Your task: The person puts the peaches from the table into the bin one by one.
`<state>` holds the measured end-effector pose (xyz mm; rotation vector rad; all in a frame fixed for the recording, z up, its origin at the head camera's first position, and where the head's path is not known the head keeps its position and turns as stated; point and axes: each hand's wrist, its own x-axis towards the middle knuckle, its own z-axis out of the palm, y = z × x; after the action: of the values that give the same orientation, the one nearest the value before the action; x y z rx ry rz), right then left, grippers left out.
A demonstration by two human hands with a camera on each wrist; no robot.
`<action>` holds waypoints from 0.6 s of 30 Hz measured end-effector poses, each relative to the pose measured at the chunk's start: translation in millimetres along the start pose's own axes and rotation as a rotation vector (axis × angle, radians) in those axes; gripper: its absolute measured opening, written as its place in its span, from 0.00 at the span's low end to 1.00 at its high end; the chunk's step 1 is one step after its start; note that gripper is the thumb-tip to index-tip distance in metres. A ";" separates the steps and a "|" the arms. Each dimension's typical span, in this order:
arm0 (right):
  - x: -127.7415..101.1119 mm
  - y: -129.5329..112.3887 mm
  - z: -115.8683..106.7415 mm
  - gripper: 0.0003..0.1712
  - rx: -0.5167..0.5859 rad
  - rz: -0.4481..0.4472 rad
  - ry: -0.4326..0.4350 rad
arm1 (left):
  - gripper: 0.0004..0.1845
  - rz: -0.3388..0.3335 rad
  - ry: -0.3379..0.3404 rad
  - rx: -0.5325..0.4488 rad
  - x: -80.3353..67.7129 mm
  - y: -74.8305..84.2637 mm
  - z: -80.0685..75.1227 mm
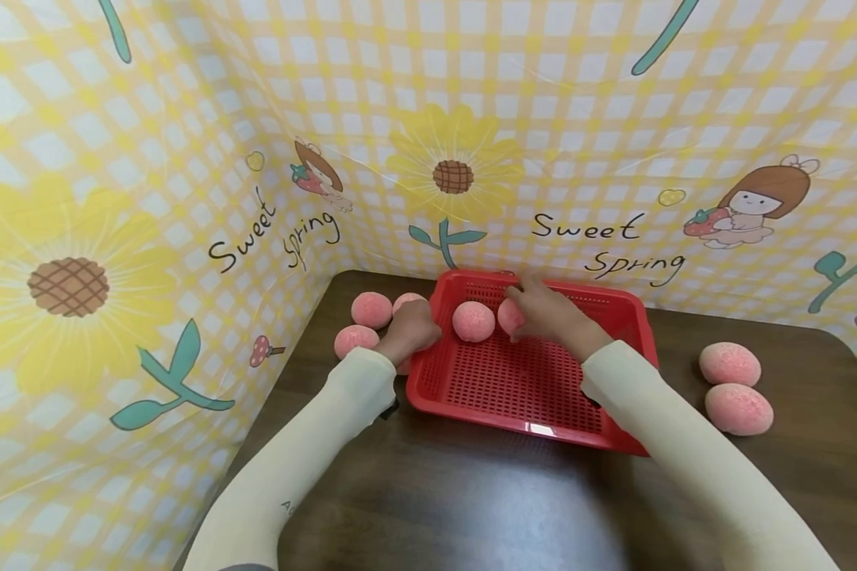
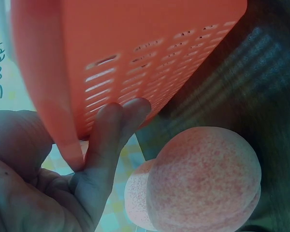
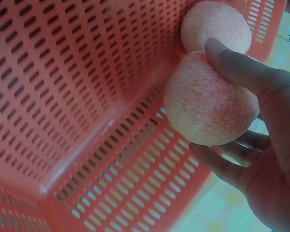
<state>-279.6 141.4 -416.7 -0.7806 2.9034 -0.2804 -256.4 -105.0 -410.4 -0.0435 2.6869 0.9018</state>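
Right hand (image 1: 546, 313) inside the red basket (image 1: 614, 432), fingers wrapped round a pink ball (image 3: 208, 104), w/ another ball (image 1: 473, 321) just beside it. Left hand (image 1: 410, 329) grips basket's left wall; more balls (image 1: 371, 309) lie on table (image 1: 471, 500) nearby.

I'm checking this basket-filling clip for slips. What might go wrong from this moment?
The right hand holds a pink ball right against another ball in the red basket; setting it down may nudge that one into rolling.

The left hand grips the basket's left wall, with loose balls close beside it on the table; shifting the basket might knock them toward the table edge.
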 end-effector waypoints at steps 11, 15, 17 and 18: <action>4.0 -4.2 20.4 0.47 -0.037 0.022 -0.007 | 0.06 -0.028 -0.032 -0.119 0.6 -2.6 2.2; 4.3 -4.3 22.2 0.45 -0.032 0.034 -0.001 | 0.06 -0.027 -0.041 -0.129 0.2 -2.7 2.0; 4.9 -4.3 23.4 0.45 -0.029 0.043 -0.006 | 0.06 -0.024 -0.039 -0.125 0.0 -2.8 2.0; 5.4 -4.1 24.2 0.45 -0.028 0.047 -0.008 | 0.06 -0.022 -0.037 -0.122 -0.2 -2.8 1.9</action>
<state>-278.3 131.6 -439.8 -0.7152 2.9197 -0.2312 -255.4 -106.2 -413.4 -0.0821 2.5900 1.0482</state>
